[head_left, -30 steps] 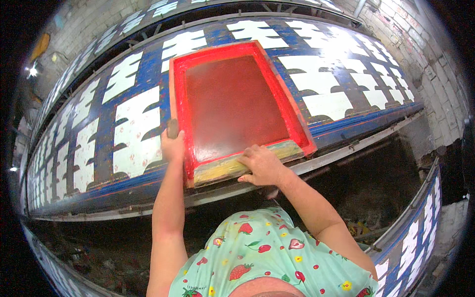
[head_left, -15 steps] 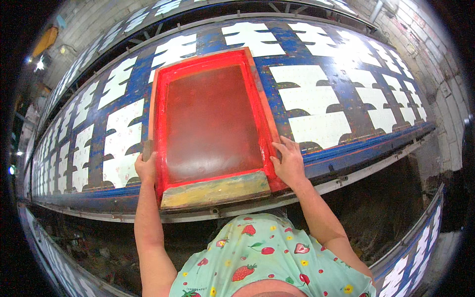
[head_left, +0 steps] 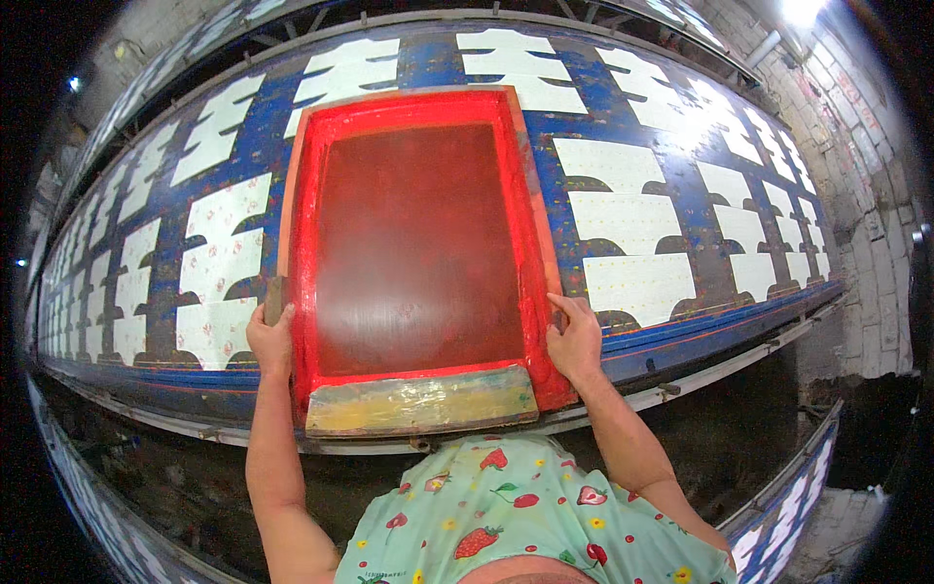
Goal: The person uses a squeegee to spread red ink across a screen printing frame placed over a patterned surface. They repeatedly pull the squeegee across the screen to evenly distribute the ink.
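Note:
A screen printing frame (head_left: 416, 243) with a dark red mesh and bright red inner borders lies on the long printing table, its near end at the table's front edge. A yellow-grey smeared strip (head_left: 420, 401) crosses that near end. At the frame's left side my left hand (head_left: 270, 336) is closed around the edge, by a small brown wooden block (head_left: 275, 298). My right hand (head_left: 576, 341) grips the right rim with curled fingers. Part of the fingers on both hands is hidden.
White cut fabric pieces (head_left: 637, 229) lie in rows on the blue and dark table top (head_left: 681, 185), some with small prints at the left (head_left: 219, 273). A metal rail (head_left: 671, 389) runs along the front edge. Another table stands behind, and a block wall (head_left: 856, 195) rises at right.
The view has shifted slightly, and the frame now appears a little squarer to me. Both hands keep their places on its two sides.

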`<act>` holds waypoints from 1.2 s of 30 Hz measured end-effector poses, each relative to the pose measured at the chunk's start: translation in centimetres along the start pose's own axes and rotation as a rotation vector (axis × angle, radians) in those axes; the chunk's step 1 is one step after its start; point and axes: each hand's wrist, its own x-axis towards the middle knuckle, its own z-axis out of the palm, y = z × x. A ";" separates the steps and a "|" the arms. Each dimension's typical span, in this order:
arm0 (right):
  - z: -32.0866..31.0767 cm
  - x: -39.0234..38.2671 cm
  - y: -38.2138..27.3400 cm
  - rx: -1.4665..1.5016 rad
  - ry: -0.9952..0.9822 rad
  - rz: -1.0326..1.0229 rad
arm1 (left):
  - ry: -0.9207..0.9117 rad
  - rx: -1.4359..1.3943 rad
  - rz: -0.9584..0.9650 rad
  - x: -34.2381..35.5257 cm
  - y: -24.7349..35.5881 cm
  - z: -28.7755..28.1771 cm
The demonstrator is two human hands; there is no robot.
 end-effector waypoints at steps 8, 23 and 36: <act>-2.9 0.4 -2.8 0.077 0.065 -0.033 | -0.025 -0.033 -0.104 0.4 0.0 -0.6; -14.7 5.9 9.6 0.006 0.073 0.072 | 0.002 -0.256 -0.135 -6.8 11.0 11.6; -26.2 7.7 30.7 0.014 0.191 0.160 | 0.018 -0.281 -0.086 -21.9 22.2 30.7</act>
